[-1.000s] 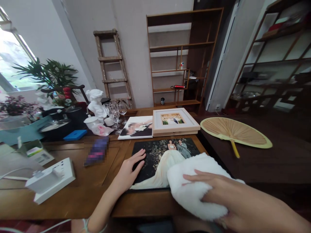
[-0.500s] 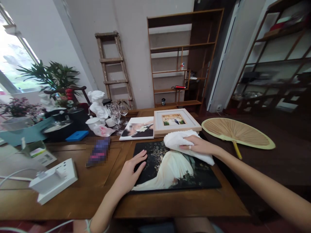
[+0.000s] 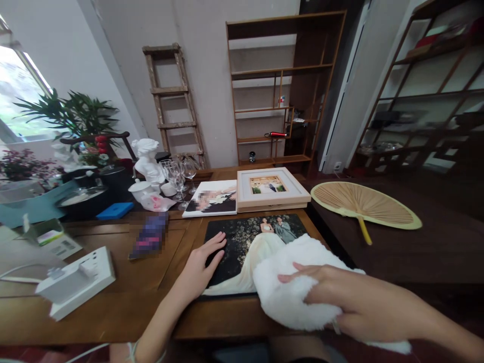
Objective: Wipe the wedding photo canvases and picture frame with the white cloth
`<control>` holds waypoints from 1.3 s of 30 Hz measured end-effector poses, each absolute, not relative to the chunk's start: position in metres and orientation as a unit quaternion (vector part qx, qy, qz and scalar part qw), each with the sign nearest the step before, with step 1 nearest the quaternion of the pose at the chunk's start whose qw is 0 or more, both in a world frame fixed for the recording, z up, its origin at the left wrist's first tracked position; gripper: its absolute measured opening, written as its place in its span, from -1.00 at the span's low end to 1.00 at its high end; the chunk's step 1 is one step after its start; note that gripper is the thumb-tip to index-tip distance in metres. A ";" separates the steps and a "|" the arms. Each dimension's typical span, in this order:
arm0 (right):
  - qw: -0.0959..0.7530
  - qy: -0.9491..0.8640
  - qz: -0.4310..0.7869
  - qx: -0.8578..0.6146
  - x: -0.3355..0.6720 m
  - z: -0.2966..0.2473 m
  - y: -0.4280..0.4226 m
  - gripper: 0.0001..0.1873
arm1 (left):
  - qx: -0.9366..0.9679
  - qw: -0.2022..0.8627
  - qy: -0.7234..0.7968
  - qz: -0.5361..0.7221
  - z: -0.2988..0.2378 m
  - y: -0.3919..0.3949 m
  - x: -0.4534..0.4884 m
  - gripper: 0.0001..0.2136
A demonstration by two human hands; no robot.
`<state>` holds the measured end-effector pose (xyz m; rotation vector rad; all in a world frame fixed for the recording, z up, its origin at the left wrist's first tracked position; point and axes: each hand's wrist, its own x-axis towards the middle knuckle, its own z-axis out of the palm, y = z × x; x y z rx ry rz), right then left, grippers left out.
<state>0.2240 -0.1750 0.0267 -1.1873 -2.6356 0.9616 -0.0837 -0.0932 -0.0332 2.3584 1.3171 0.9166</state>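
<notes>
A dark photo panel [image 3: 234, 252] lies flat on the wooden table; it pictures a couple and a long pale gown. My left hand [image 3: 202, 262] rests on its left edge, fingers stretched out and holding nothing. In my right hand [image 3: 344, 297] is a fluffy white cloth [image 3: 287, 282], bunched under the fingers. The cloth covers the panel's lower right part and hangs past its front edge. Behind the panel sit a framed photo [image 3: 272, 189] in a pale wood frame and a white-edged photo panel [image 3: 212, 197].
A hand fan [image 3: 366, 205] lies on the dark surface to the right. Wine glasses [image 3: 177, 174] and a white bust [image 3: 148, 161] stand at the back left. Nearer on the left are a blue box [image 3: 115, 210] and a white power strip [image 3: 83, 287] with a cable.
My right hand has drawn the white cloth from the panel's upper right toward me, over its lower right corner. The pictured couple now shows. My left hand stays on the left edge.
</notes>
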 end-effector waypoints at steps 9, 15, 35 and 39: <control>0.124 -0.889 0.213 -0.387 0.202 0.019 -0.091 -0.72 | 0.819 0.148 0.462 0.306 -0.031 -0.095 -0.084 -0.72; 0.156 -0.896 0.191 -0.370 0.190 0.022 -0.044 -0.74 | 0.818 0.153 0.457 0.312 -0.031 -0.094 -0.085 -0.73; 0.133 -0.933 0.139 -0.304 0.177 0.007 -0.132 -0.56 | 0.814 0.162 0.468 0.303 -0.032 -0.093 -0.084 -0.71; 0.165 -0.928 0.103 -0.318 0.171 0.005 -0.081 -0.74 | 0.811 0.169 0.470 0.305 -0.030 -0.094 -0.084 -0.70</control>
